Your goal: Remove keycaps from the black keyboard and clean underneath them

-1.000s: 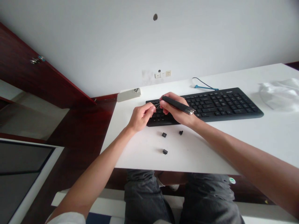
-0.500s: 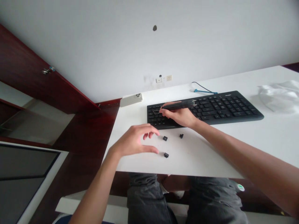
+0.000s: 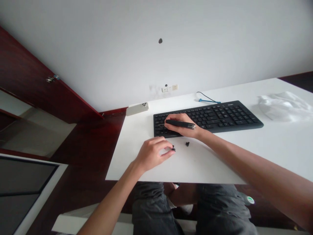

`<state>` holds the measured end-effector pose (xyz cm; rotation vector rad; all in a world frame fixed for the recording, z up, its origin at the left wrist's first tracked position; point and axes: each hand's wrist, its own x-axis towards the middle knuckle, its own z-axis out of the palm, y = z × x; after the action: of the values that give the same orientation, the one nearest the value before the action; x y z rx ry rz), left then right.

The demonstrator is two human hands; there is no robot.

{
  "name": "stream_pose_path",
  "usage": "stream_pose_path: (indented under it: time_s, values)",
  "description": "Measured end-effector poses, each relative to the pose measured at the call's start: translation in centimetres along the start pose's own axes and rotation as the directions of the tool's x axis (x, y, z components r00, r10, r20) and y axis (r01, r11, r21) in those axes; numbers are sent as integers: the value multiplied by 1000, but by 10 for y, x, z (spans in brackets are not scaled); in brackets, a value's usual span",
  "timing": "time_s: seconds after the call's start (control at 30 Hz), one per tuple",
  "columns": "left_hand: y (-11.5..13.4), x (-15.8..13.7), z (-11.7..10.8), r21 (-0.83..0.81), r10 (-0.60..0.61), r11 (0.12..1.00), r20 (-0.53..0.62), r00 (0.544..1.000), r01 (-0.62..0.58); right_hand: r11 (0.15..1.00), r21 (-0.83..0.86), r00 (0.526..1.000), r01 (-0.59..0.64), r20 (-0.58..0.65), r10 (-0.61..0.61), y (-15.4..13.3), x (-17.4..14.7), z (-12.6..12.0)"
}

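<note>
My right hand [image 3: 182,124] is closed around the black handle of a wire keycap puller [image 3: 181,124]. The puller's thin wire loop is over the left end of a black keyboard [image 3: 221,117], but whether it hooks a key I cannot tell. Just in front of the keyboard, my left hand [image 3: 158,150] pinches a small black keycap [image 3: 173,149] between thumb and fingertips, low over the white table. The fingers partly cover this spot, so a second cap there cannot be made out. To the right lies another loose keycap [image 3: 187,144].
A phone [image 3: 137,109] lies face down at the table's back left corner. Behind the keyboard is a blue-tipped cord [image 3: 209,101]. Crumpled clear plastic [image 3: 285,106] rests at the right. Wall sockets [image 3: 170,88] sit above the table's back edge.
My left hand, open before, has moved right and closed on a keycap. The nearest loose cap has gone from its spot. My right hand has tilted the puller's rear end downward.
</note>
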<state>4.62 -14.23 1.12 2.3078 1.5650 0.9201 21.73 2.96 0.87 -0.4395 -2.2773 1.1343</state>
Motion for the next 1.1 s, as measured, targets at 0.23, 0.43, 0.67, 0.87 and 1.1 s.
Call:
stream_pose_path:
  time_s: [0.23, 0.43, 0.67, 0.87, 1.1]
  values:
    - [-85, 38, -54, -125, -142, 982, 8, 990, 142, 993, -47, 985, 109, 136, -102, 0, 0, -1]
    - [-113, 23, -26, -237, -137, 957, 126, 983, 164, 976, -111, 968, 186, 188, -163, -5, -2, 6]
    - [-119, 25, -25, -282, -133, 945, 142, 981, 169, 967, -130, 957, 217, 223, -185, -8, -1, 8]
    - [-123, 30, -21, -264, -91, 957, 123, 988, 121, 964, -129, 951, 234, 235, -200, -8, 0, 8]
    - [-120, 35, -21, -263, -57, 962, 85, 995, 78, 928, -210, 921, 307, 311, -235, -13, 0, 7]
